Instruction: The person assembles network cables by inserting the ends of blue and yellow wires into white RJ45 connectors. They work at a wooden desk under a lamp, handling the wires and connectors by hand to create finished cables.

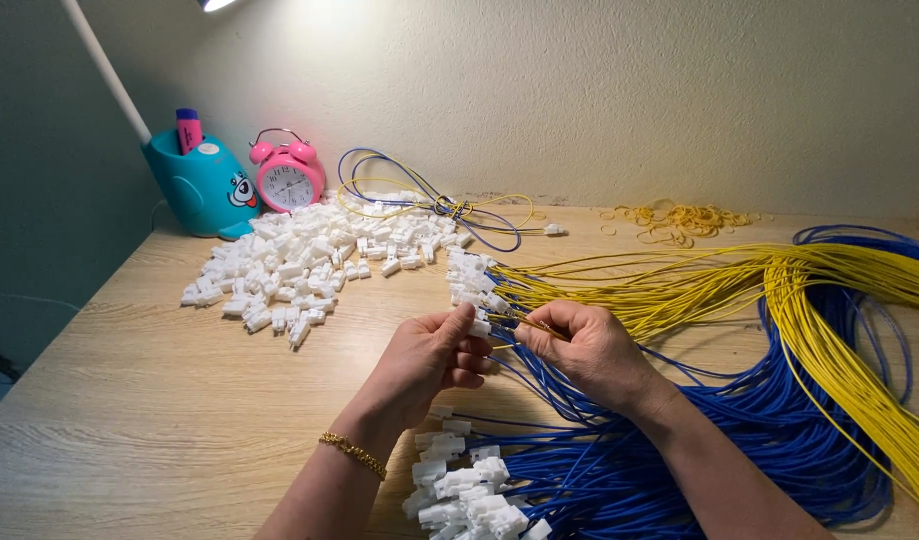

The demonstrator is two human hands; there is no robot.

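My left hand [427, 362] pinches a small white plastic connector [479, 327] between thumb and fingers at the middle of the wooden table [139, 400]. My right hand [591, 350] holds the ends of a yellow wire and a blue wire [524, 322], their tips right at the connector. A gold bracelet [353, 453] circles my left wrist. Long yellow wires [739, 275] and blue wires [739, 420] trail to the right from my right hand.
A heap of loose white connectors [299, 258] lies at the back left. Finished wires with connectors [464, 495] sit near the front edge. A pink alarm clock [288, 181], a teal lamp base [200, 187], rubber bands [679, 218] and a coiled wire set [429, 205] stand by the wall.
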